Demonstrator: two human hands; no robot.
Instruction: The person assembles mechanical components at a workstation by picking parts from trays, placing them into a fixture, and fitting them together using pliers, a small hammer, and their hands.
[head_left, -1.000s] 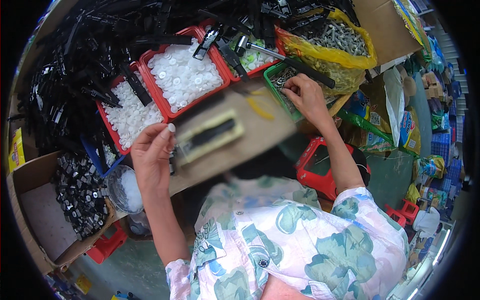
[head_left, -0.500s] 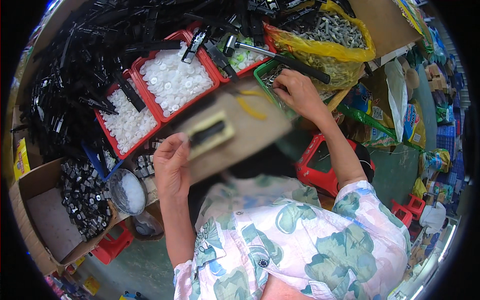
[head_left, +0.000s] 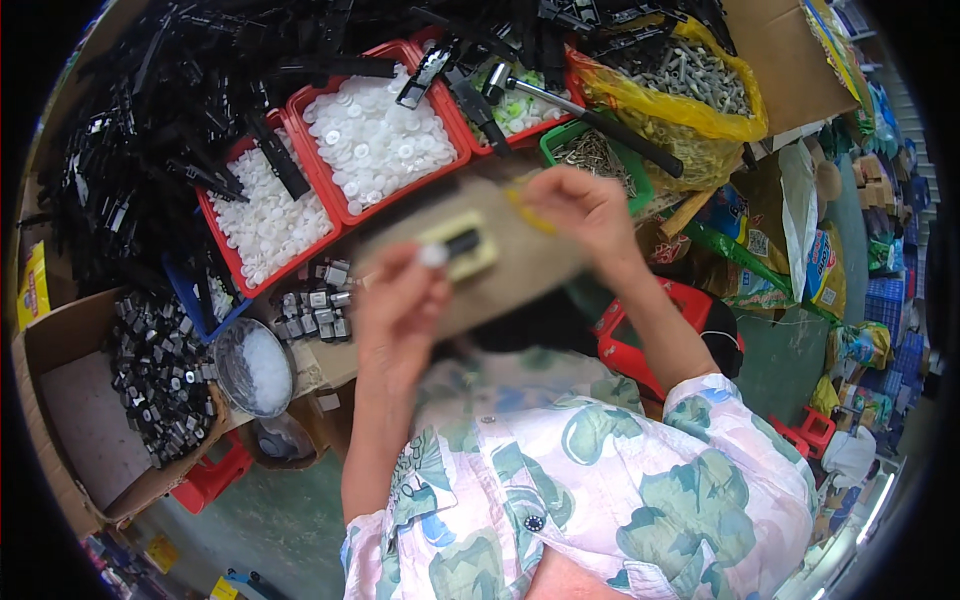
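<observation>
Withdrawal of right hand from green tray, grip too blurred to tell; in left hand, pinched white disc; so, work apparently around cream holder.

Red stools, apparently, on green floor

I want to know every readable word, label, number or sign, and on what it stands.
I do not copy out printed wording, only its place:
Blue-and-yellow sack, right: large lettering.
Brown-and-blue sack beside it: lettering and a square code.
Yellow packet, far left: print too small to read.
Floral shirt, left chest: letter-like marks, illegible.
</observation>
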